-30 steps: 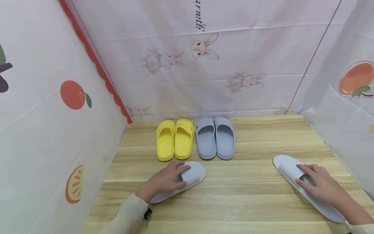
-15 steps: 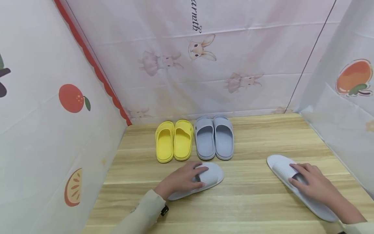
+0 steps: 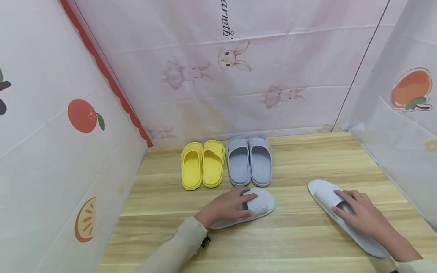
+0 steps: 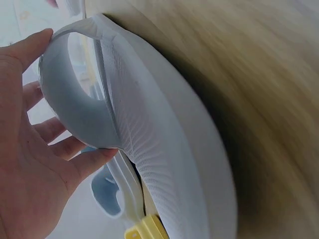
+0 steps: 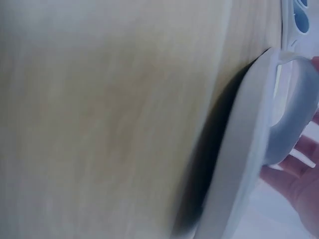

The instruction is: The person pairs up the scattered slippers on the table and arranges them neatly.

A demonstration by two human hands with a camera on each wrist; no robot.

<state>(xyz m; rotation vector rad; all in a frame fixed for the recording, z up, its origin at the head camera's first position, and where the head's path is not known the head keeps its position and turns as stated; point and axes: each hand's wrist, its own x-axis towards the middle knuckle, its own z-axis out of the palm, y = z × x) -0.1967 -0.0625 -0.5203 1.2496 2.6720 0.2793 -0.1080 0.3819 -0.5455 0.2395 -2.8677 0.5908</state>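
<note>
In the head view, my left hand (image 3: 233,204) grips a pale grey-white slipper (image 3: 262,201) by its ribbed strap, toe pointing right. The left wrist view shows thumb and fingers spread across the strap (image 4: 75,104), holding its edges. My right hand (image 3: 363,214) holds a matching slipper (image 3: 324,191) by the strap, its toe angled to the far left. A dark shadow runs under this sole (image 5: 239,149) in the right wrist view; whether it touches the boards, I cannot tell. The palms hide part of both insoles.
Behind my left hand stand a pair of yellow slippers (image 3: 202,167) and a pair of blue-grey slippers (image 3: 250,163), side by side on the wooden surface (image 3: 290,242). Printed cloth walls (image 3: 286,68) enclose the back and both sides.
My left hand has moved right with its slipper, which has turned slightly. The right hand and its slipper have shifted a little left. The yellow and blue-grey pairs stay in place.
</note>
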